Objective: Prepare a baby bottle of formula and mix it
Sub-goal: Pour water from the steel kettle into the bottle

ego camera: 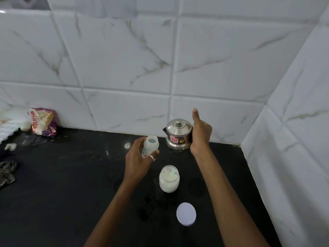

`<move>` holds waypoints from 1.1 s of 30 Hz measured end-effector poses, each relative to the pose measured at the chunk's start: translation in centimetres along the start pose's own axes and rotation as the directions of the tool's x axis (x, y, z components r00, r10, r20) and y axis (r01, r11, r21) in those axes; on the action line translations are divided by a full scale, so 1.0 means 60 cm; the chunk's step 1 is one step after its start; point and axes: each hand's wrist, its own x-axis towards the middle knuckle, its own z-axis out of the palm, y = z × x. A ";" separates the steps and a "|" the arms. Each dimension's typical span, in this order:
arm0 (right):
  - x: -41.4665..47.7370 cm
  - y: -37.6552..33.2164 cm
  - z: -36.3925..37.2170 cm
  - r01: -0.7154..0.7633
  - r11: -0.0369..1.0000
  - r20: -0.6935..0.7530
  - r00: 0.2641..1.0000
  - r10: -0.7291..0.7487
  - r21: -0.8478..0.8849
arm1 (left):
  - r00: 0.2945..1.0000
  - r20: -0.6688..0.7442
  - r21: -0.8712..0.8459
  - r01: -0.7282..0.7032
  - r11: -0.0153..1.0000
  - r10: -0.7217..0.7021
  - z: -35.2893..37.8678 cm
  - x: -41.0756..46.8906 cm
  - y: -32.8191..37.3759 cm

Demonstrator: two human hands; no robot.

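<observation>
The left hand [138, 157] grips the baby bottle [151, 144] low on its body, fingers and thumb curled round it, a pale ring [153, 158] showing on one finger; the bottle is held off the counter, leaning a little, its open mouth turned up toward twelve o'clock with no teat on it, and what it holds cannot be made out. At three o'clock from the bottle, just beside it, stands a steel pot [178, 135] with its knobbed lid on and a small spout pointing to nine o'clock. The right hand [200, 134] is closed against the pot's three o'clock side, thumb stuck straight up – the fingers go behind the pot, and whatever they wrap is hidden. The pot rests on the black countertop [71, 175]. At six o'clock from the bottle, between the two forearms, sits an open jar [169, 180] of white powder with a pale scoop [171, 172] lying inside it. Further out, at five o'clock from the jar, its round white lid [186, 213] lies flat on the counter, apart from the jar. Far off at nine o'clock a crumpled purple and white packet [44, 123] leans by the white marble-look tiled wall [124, 59], with a small white lump [25, 125] just beside it and another pale scrap [9, 146] nearer – both too blurred to name. A striped cloth [7, 170] lies at the counter's left edge.
</observation>
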 end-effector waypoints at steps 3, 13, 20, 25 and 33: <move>-0.024 -0.014 0.031 -0.005 1.000 0.042 0.999 0.006 -0.018 | 1.000 0.005 -0.016 0.002 1.000 -0.001 -0.023 -0.002 -0.005; -0.059 -0.011 0.068 0.131 0.962 0.129 0.986 -0.102 -0.241 | 1.000 0.007 -0.064 -0.002 0.998 0.002 -0.072 0.004 -0.022; -0.072 -0.018 0.075 0.261 0.893 0.173 0.962 -0.211 -0.365 | 0.999 0.016 -0.093 -0.036 0.995 0.038 -0.069 0.006 -0.018; -0.072 -0.031 0.082 0.344 0.825 0.214 0.937 -0.275 -0.447 | 0.999 0.023 -0.099 -0.044 0.994 0.047 -0.067 0.007 -0.015; -0.076 -0.046 0.090 0.438 0.722 0.270 0.899 -0.345 -0.536 | 0.998 0.022 -0.101 -0.052 0.994 0.054 -0.065 0.006 -0.013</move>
